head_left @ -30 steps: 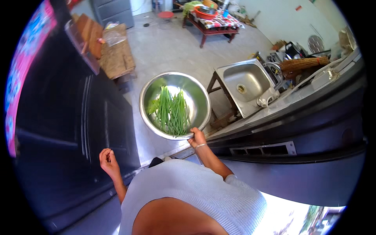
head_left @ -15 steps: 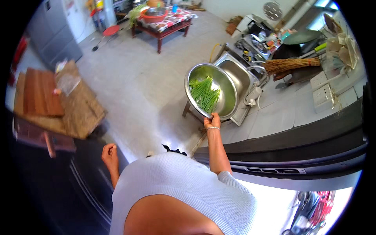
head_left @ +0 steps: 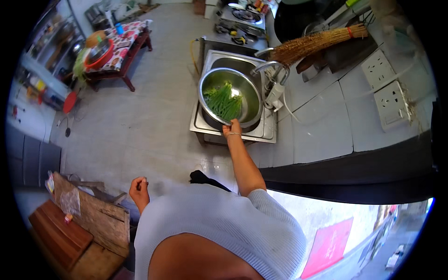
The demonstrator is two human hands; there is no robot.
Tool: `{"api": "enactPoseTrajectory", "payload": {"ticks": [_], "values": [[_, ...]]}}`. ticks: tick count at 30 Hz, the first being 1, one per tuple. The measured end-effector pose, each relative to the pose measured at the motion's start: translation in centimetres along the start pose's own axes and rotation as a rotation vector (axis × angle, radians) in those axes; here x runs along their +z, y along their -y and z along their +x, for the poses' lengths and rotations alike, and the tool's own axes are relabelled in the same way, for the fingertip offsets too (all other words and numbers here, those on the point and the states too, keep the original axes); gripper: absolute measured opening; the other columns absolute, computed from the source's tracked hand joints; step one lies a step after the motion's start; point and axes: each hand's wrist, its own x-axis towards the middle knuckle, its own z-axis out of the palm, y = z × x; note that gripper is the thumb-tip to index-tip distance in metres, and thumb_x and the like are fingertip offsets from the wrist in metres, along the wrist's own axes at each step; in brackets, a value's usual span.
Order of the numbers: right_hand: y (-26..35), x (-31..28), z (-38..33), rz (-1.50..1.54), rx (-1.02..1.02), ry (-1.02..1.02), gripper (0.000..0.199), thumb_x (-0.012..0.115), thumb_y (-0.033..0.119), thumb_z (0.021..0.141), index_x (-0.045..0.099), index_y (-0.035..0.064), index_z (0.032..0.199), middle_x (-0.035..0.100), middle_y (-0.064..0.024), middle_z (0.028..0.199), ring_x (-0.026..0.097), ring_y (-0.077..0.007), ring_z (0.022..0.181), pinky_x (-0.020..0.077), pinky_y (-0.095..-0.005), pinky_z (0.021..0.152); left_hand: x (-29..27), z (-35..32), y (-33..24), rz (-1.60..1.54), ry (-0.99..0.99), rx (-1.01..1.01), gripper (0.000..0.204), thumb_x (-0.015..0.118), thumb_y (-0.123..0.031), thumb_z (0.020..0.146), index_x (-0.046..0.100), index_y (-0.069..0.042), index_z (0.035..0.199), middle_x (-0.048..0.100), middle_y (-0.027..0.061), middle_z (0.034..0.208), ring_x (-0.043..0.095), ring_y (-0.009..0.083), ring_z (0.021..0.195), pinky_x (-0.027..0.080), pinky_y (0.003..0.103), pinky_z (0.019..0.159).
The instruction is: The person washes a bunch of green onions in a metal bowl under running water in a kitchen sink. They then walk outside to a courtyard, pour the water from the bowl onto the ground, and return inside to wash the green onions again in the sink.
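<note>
— Where is the big shiny bowl (head_left: 229, 97)?

— It is right in the metal sink (head_left: 233, 126), filling most of it. The right hand (head_left: 232, 128) grips the bowl's near rim, fingers closed on the edge. There is a thin bangle on that wrist.

— What is in the bowl?

— Long green stalks (head_left: 224, 100), lying in a bunch in the middle.

— And the tap?

— The tap (head_left: 273, 79) stands just beside the sink, on its right side, and its curved spout bends over the bowl's rim.

— What about the other hand?

— The left hand (head_left: 139, 189) is far from the sink, down by the person's side. It is curled in loosely and holds nothing that I can see.

— What else is near the sink?

— A straw broom (head_left: 312, 44) lies on the grey counter (head_left: 322, 130), past the tap. A small stove (head_left: 242, 16) sits behind the sink. Far off to the left of the sink is a low table (head_left: 122, 44) with a red bowl (head_left: 99, 52) on it.
</note>
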Motion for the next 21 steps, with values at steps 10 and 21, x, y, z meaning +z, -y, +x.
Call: {"api": "enactPoseTrajectory", "payload": {"ticks": [10,21], "values": [[-3.5,1.8,6.8,0.220,-0.079,-0.143,0.023,0.051,-0.001,0.074,0.047,0.0013,0.096,0.057,-0.0114,0.091,0.061,-0.0257,0.075,0.0551,-0.0406,0.060,11.4,13.3,-4.4,0.177,0.497,0.270,0.007,0.062,0.001,0.077,0.061,0.001,0.084,0.058,0.0064,0.080,0.052,0.0115,0.069,0.043,0.024,0.061],[-3.6,0.9,10.0,-0.036,-0.131,-0.337,0.042,0.066,0.017,0.080,0.044,-0.0034,0.110,0.056,-0.0195,0.101,0.062,-0.0306,0.081,0.0548,-0.0438,0.062,23.2,22.4,-6.4,0.159,1.052,0.423,0.008,0.063,0.001,0.076,0.061,0.000,0.083,0.059,0.0071,0.079,0.054,0.0128,0.066,0.044,0.025,0.060]]}}
